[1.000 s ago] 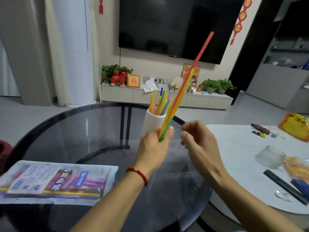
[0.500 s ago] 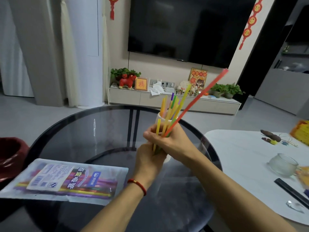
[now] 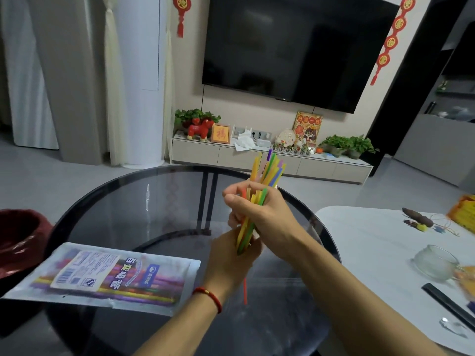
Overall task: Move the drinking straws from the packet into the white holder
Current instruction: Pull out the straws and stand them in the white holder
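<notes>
While gathering the loose bundle, right hand (image 3: 259, 217) curled over the upper part of the drinking straws (image 3: 248, 227), fingers closed round them to square the tops together. Left hand (image 3: 231, 260) just below, wrapped round the lower ends, probably to keep the bundle from splaying before it goes in. One red straw (image 3: 245, 291) slipping out beneath the left hand, hanging down over the glass table (image 3: 154, 201). White holder hidden behind the hands; only coloured straw tips (image 3: 270, 168) standing up beyond the knuckles, presumably already in it. Packet (image 3: 102, 277) lying flat on the table to the left, near the left wrist, more straws visible inside, so plenty left to move.
</notes>
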